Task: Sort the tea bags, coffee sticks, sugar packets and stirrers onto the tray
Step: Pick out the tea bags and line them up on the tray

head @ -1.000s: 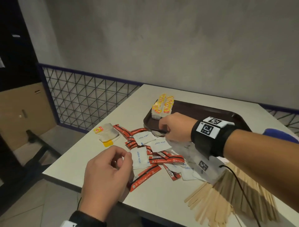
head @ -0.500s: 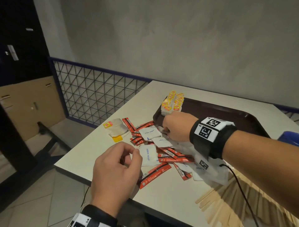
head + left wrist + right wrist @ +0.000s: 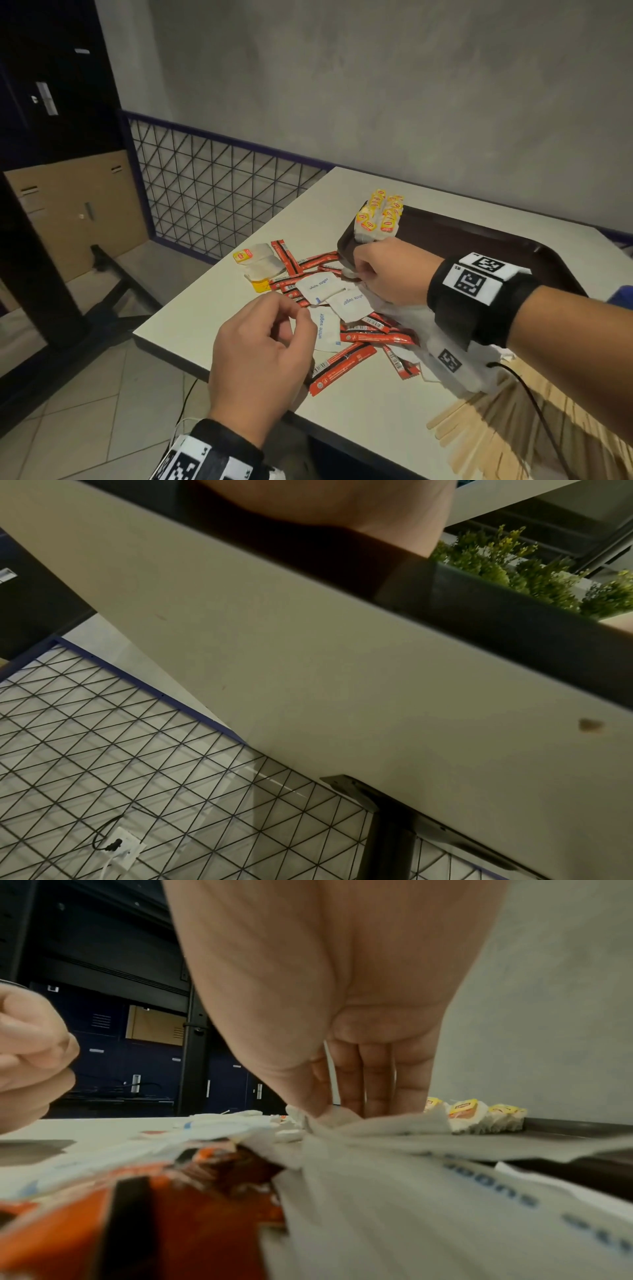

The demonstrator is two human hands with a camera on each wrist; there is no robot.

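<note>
White paper sugar packets (image 3: 322, 286) directly under right hand (image 3: 390, 270), fingertips pinching one; left hand (image 3: 260, 356) farther, loosely curled, empty; brown plastic tray (image 3: 479, 240) just beyond.

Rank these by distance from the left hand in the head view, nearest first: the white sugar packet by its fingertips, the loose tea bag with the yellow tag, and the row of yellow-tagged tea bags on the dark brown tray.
From the left hand:
1. White sugar packet, at its fingertips.
2. Loose tea bag, toward the table's left edge.
3. Row of tea bags, on the tray's far-left corner.
</note>
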